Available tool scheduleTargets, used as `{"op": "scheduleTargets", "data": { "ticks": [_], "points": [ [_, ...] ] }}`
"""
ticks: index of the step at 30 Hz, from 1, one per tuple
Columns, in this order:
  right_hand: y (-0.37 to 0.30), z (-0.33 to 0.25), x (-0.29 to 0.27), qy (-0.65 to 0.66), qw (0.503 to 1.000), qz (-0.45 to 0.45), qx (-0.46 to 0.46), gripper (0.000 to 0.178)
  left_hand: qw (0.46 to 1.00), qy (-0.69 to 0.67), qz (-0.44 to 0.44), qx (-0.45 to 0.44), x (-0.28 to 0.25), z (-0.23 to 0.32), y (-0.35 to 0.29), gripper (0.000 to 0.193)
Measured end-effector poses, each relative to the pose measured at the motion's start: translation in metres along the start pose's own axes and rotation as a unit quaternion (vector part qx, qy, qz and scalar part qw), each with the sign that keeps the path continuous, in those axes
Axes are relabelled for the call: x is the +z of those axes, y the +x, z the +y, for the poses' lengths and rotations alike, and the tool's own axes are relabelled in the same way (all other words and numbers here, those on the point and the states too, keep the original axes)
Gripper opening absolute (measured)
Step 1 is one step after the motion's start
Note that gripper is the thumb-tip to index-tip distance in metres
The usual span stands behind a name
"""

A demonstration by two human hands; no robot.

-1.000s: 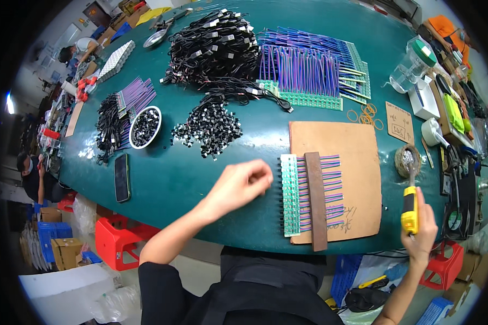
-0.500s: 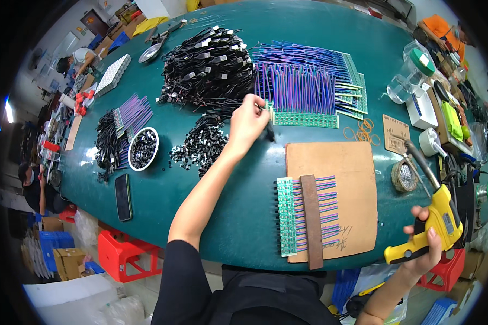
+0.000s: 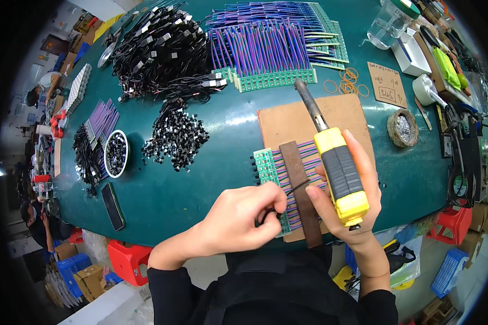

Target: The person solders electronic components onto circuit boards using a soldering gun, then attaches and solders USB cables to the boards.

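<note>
My left hand (image 3: 241, 216) is curled closed round a thin black cable (image 3: 298, 187), whose end sticks out toward my right hand. Most of that cable is hidden in the fingers. In my right hand (image 3: 366, 189) is a yellow soldering gun (image 3: 339, 168) with a black grip, its metal barrel pointing away over the cardboard. The right thumb and a fingertip are close to the cable's end; whether they touch it I cannot tell. Under both hands, a green circuit board strip (image 3: 265, 168) with purple and blue wires lies on the cardboard sheet (image 3: 336, 114), a brown bar (image 3: 291, 157) across its wires.
Beyond lie a heap of black cables (image 3: 157, 54) and stacked boards with purple wires (image 3: 260, 49). Small black parts (image 3: 176, 135) and a white bowl (image 3: 116, 154) are at left, near a phone (image 3: 113, 207). Rubber bands (image 3: 350, 81) and a round solder tin (image 3: 402, 129) sit right.
My left hand has come back from the cable heap to the board strip with a black cable. The soldering gun has moved left and now points away over the cardboard. The view has shifted.
</note>
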State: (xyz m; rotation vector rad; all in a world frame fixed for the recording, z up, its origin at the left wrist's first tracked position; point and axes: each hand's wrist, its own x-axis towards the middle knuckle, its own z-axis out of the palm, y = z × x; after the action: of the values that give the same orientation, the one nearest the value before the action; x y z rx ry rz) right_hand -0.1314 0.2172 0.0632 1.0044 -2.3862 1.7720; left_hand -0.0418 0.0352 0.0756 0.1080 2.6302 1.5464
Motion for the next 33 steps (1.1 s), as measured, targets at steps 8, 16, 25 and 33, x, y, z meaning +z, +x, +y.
{"op": "scheduleTargets", "data": {
  "ticks": [8,16,25,33],
  "points": [
    [-0.008,-0.003,0.006,0.083,0.995,0.005,0.060,0.061,0.998,0.044,0.026,0.042,0.011,-0.005,-0.008,0.020],
    [-0.019,-0.011,0.011,0.100,0.991,-0.013,0.086,0.060,0.856,-0.485,-0.063,-0.171,0.016,-0.003,0.011,0.016],
    [-0.018,-0.012,0.015,0.002,1.000,-0.027,0.006,0.062,0.800,-0.570,0.010,-0.187,0.031,-0.006,0.001,0.012],
    [-0.015,-0.029,-0.005,0.258,0.929,0.027,0.264,0.061,0.949,-0.257,0.156,-0.093,0.002,-0.035,0.010,0.007]
  ]
}}
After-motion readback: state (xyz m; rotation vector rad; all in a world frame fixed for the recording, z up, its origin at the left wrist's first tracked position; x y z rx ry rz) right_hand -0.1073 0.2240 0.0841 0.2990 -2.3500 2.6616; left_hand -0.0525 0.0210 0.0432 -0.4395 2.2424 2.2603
